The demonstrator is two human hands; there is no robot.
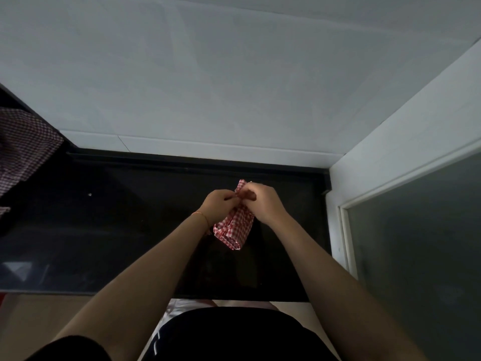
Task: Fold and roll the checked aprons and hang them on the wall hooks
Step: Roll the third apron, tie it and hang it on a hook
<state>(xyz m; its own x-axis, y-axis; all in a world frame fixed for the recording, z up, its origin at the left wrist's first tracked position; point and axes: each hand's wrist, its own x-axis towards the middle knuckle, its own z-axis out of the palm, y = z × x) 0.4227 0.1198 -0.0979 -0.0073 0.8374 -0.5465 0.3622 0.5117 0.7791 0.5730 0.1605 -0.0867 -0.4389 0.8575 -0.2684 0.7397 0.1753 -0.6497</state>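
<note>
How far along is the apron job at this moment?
Done: the red checked apron is already a compact roll. In hand: left hand and right hand pinch its top end above the black counter. Left: hanging it, no hooks in view; another checked cloth waits far left.

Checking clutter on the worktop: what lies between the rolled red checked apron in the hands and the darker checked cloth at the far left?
Head view: only bare black counter lies between the red checked apron and the darker checked cloth.
</note>
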